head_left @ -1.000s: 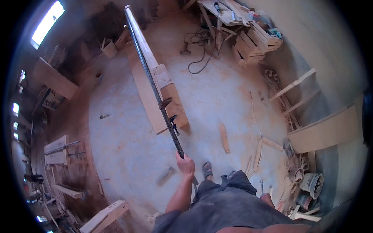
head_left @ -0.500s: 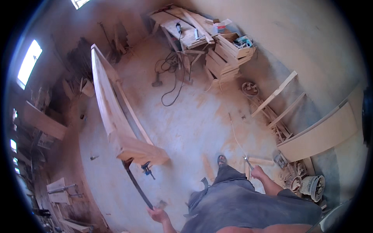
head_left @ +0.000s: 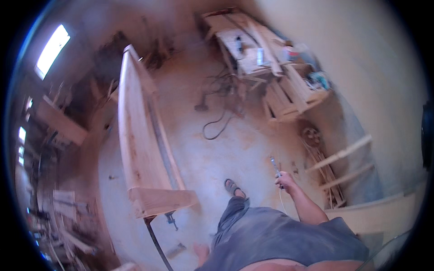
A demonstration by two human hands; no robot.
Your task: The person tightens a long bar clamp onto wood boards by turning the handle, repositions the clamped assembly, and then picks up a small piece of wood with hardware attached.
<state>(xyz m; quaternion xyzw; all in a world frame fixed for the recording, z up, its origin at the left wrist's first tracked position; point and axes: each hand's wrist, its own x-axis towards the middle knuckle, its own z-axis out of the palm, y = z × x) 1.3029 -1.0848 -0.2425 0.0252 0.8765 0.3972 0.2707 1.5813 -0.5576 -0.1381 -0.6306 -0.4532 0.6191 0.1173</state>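
Observation:
My right hand (head_left: pixel 285 180) is closed around a slim metal-tipped tool (head_left: pixel 275 166), whose kind I cannot make out. A thin white hose or cord (head_left: pixel 281 201) trails down from it. Low beside my trousers is my left hand (head_left: pixel 201 251), blurred and partly cut off by my clothing, so its fingers cannot be read. To its left, a long wooden frame (head_left: pixel 140 149) of boards stands raised above the floor. Beneath its near end are a dark clamp bar (head_left: pixel 157 244) and a blue clamp screw (head_left: pixel 171 220); the left hand appears apart from both.
A workbench (head_left: pixel 246 49) with boards and a power tool stands at the far right, beside stacked wooden drawers (head_left: pixel 289 101). A black cable (head_left: pixel 217 131) loops across the dusty floor. Wooden strips (head_left: pixel 346 153) lean along the right wall. Timber (head_left: pixel 63 122) crowds the left side.
My view has shifted. My right hand has moved forward with the tool, its tip now pointing ahead. The left hand has come away from the clamp bar's end toward my leg.

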